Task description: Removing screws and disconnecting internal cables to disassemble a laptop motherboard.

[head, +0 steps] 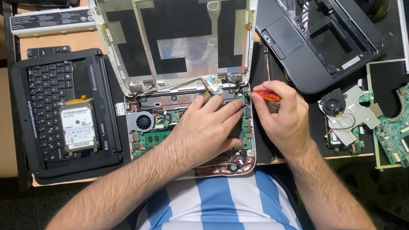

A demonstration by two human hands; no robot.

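Note:
An opened white laptop (172, 34) lies in front of me, its lid shell stripped and tilted back. Its base shows a green circuit board (153, 140) and a round cooling fan (141, 121). My left hand (208, 128) rests flat on the right part of the base, fingers spread over the board. My right hand (281, 116) grips an orange-handled screwdriver (266, 95) at the base's right hinge corner; the tip is hidden.
A black keyboard panel (53, 87) with a hard drive (78, 128) on top lies to the left. A white battery (51, 20) sits behind it. A black laptop shell (321, 36), a loose fan (333, 102) and a green motherboard (406, 125) lie to the right.

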